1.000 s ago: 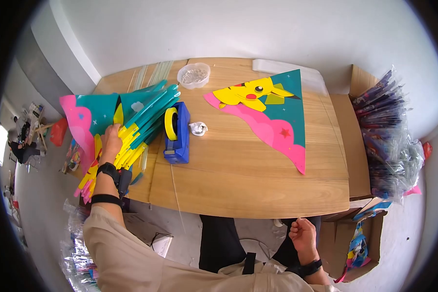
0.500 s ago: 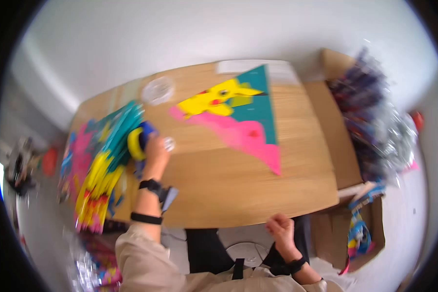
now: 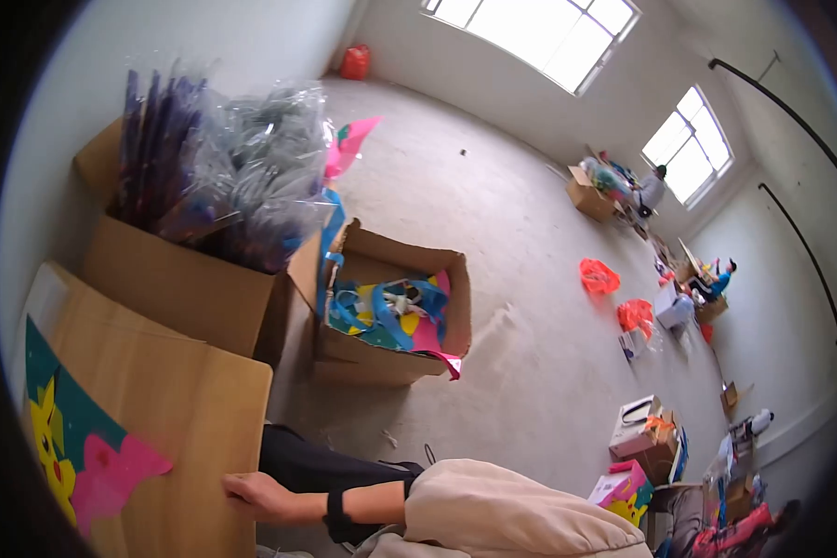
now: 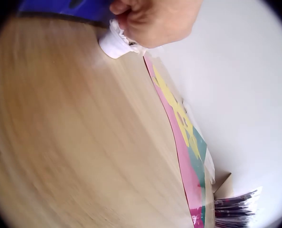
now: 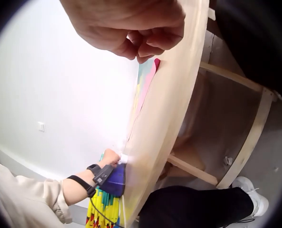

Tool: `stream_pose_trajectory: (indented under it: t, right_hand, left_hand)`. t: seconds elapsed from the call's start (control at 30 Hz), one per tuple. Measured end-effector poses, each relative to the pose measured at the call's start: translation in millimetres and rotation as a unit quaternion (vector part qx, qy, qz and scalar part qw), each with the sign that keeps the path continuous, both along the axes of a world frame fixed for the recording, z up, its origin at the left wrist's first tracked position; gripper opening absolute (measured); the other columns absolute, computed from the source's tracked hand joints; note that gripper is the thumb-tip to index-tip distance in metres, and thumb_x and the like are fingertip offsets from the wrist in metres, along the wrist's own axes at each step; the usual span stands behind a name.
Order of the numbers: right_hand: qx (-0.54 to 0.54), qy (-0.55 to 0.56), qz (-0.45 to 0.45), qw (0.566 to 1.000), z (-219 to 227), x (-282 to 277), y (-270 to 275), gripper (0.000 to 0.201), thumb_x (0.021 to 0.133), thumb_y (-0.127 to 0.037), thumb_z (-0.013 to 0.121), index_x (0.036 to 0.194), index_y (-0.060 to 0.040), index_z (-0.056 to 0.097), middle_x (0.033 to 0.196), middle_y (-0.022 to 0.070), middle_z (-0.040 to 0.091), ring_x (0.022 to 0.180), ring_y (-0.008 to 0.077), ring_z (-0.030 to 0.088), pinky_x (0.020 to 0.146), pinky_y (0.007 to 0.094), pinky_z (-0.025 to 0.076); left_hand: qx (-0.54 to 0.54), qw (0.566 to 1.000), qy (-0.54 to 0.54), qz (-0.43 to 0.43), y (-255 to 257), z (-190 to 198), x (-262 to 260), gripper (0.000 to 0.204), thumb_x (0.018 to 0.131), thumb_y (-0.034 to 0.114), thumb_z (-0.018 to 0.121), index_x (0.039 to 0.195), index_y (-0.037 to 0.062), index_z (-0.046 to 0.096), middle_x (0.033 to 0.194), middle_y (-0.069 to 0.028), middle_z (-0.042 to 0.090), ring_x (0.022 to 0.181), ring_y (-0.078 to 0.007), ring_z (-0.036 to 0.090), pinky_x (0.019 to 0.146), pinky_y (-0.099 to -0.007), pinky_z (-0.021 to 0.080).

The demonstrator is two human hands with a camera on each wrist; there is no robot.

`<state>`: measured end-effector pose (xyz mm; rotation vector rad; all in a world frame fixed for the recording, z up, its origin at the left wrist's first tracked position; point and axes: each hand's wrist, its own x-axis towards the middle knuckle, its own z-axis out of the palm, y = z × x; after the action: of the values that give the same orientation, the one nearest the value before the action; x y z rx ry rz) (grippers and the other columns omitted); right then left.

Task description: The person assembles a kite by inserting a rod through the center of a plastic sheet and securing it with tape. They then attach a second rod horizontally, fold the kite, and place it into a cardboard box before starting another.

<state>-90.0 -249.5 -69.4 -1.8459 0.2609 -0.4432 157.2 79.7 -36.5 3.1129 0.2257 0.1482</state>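
Observation:
In the left wrist view my left hand (image 4: 159, 21) holds a small white roll with a crumpled edge (image 4: 115, 45) above the wooden table (image 4: 74, 123), beside the blue tape dispenser (image 4: 65, 6). The head view does not show this hand. My right hand (image 3: 256, 497) is at the table's edge; in the right wrist view its fingers (image 5: 152, 45) are loosely curled with nothing visible in them. A triangular teal and pink sheet with a yellow figure (image 3: 102, 470) lies flat on the table, to the left of my right hand.
Beyond the table stands a cardboard box (image 3: 181, 298) of plastic-wrapped bundles (image 3: 260, 167). Another open box (image 3: 381, 365) holds colourful pieces. Yellow and teal rolled pieces (image 5: 103, 209) lie near the dispenser. Across the floor are people, boxes and red bags (image 3: 599, 276).
The head view has swung right, towards the room. My left hand moved from the colourful pieces to the dispenser, then onto the white roll. My right hand has come up to the table edge.

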Motion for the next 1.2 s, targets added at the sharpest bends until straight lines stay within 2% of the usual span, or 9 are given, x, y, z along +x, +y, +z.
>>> stream_pose_trajectory:
  t: [0.27,0.37,0.5,0.77,0.87,0.97,1.03,1.07,1.2]
  right_hand:
    - [-0.267,0.013,-0.003,0.964,-40,31,-30,0.016,0.071,-0.007,0.056,0.084,-0.0027,0.048,0.077,0.0161,0.055,0.074,0.0351,0.059,0.059,0.0428,0.048]
    - [-0.356,0.047,0.105,0.927,-49,36,-33,0.033,0.072,-0.013,0.056,0.103,-0.0035,0.052,0.074,0.0128,0.059,0.072,0.029,0.063,0.057,0.0407,0.049]
    - [-0.333,-0.049,0.029,0.941,-35,34,-37,0.016,0.073,-0.015,0.06,0.087,-0.0116,0.053,0.067,0.0063,0.053,0.057,0.0252,0.057,0.046,0.0362,0.047]
    - [-0.332,-0.062,0.006,0.941,-16,42,-40,0.015,0.074,-0.011,0.063,0.068,-0.0087,0.049,0.061,0.0061,0.05,0.056,0.0241,0.057,0.048,0.0349,0.046]
    - [-0.337,-0.064,0.008,0.939,-19,39,-40,0.015,0.071,-0.012,0.063,0.069,-0.0098,0.048,0.061,0.0055,0.049,0.055,0.0231,0.056,0.048,0.0343,0.046]
    - [-0.346,-0.035,0.053,0.936,-36,34,-34,0.011,0.071,-0.015,0.061,0.076,-0.0114,0.052,0.067,0.0065,0.051,0.058,0.0247,0.056,0.049,0.0376,0.048]
    - [-0.391,0.02,0.079,0.917,-41,32,-30,0.008,0.076,-0.016,0.055,0.078,-0.0105,0.05,0.07,0.0083,0.052,0.061,0.0266,0.056,0.046,0.0382,0.046]
    - [-0.363,0.003,0.054,0.93,-42,34,-27,0.009,0.076,-0.016,0.056,0.079,-0.0096,0.05,0.07,0.0093,0.052,0.064,0.0281,0.057,0.049,0.0389,0.048]
    - [-0.218,0.065,0.093,0.969,-14,39,-38,0.025,0.073,-0.015,0.056,0.094,-0.0034,0.049,0.091,0.0148,0.054,0.089,0.033,0.056,0.073,0.0417,0.048]
  left_hand:
    - [-0.181,0.945,-0.097,-0.256,-239,-68,29,0.021,0.083,0.018,0.056,0.084,-0.0021,0.06,0.08,-0.0174,0.059,0.072,-0.0281,0.054,0.066,-0.0409,0.044]
    - [-0.164,0.941,-0.151,-0.254,-178,-69,45,0.016,0.083,0.014,0.054,0.082,-0.0013,0.058,0.076,-0.0149,0.056,0.07,-0.026,0.052,0.065,-0.0399,0.043]
    - [-0.024,0.953,-0.245,-0.177,57,4,21,0.009,0.082,0.008,0.052,0.079,-0.0004,0.054,0.071,-0.0115,0.053,0.066,-0.0233,0.048,0.063,-0.0384,0.042]
    - [-0.412,0.877,0.035,-0.244,-137,1,-4,0.024,0.068,0.011,0.077,0.072,0.0028,0.054,0.067,-0.0056,0.05,0.066,-0.0179,0.05,0.062,-0.0318,0.042]
    - [-0.368,0.868,-0.001,-0.334,-187,-12,-14,0.032,0.064,0.021,0.082,0.072,0.0033,0.056,0.071,-0.0071,0.052,0.073,-0.0229,0.053,0.067,-0.0347,0.043]
    - [-0.231,0.891,-0.026,-0.389,-188,-53,-6,0.033,0.058,0.022,0.084,0.069,0.0062,0.058,0.07,-0.0092,0.052,0.072,-0.0279,0.051,0.063,-0.0417,0.04]
    - [-0.434,0.832,0.137,-0.318,-180,-67,6,0.022,0.063,0.011,0.078,0.067,0.0036,0.058,0.074,-0.0067,0.053,0.072,-0.0225,0.051,0.062,-0.0356,0.04]
    - [-0.359,0.848,0.026,-0.388,-176,-74,10,0.021,0.066,0.009,0.076,0.068,0.0025,0.056,0.078,-0.0063,0.053,0.073,-0.0208,0.05,0.062,-0.0344,0.04]
    - [-0.396,0.818,0.046,-0.414,-152,-123,53,0.02,0.076,-0.002,0.06,0.069,0.0024,0.042,0.077,-0.006,0.039,0.077,-0.0195,0.042,0.072,-0.031,0.036]
